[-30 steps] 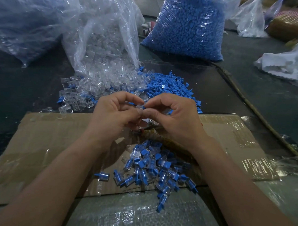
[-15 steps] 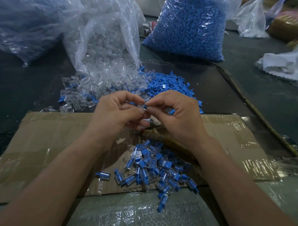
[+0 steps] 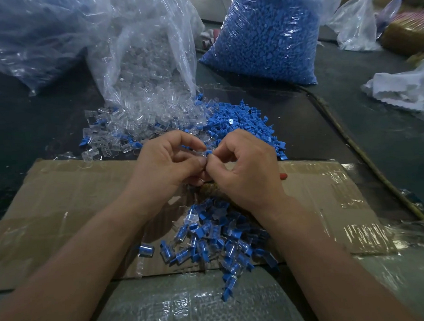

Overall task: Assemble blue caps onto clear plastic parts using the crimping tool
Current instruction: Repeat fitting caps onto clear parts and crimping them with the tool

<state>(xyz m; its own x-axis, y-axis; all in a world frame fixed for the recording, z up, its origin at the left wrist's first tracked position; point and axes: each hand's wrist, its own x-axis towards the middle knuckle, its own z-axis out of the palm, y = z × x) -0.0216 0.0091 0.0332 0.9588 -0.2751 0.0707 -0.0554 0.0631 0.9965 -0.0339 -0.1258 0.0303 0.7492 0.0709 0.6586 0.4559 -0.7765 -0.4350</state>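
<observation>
A dark table point(image 3: 348, 112) carries a flattened cardboard sheet point(image 3: 63, 201), a bag of clear parts point(image 3: 150, 66) and a bag of blue caps point(image 3: 269, 38). Both hands meet over the cardboard's far edge, fingers curled. The right hand point(image 3: 249, 168) pinches a blue cap point(image 3: 208, 153) against what looks like a clear part point(image 3: 201, 153), pinched by the left hand point(image 3: 168, 166). This seems to be the fitting step. Next comes pressing the pair in the crimping tool, which is not clearly visible. Finished pieces point(image 3: 209, 237) lie below the wrists.
</observation>
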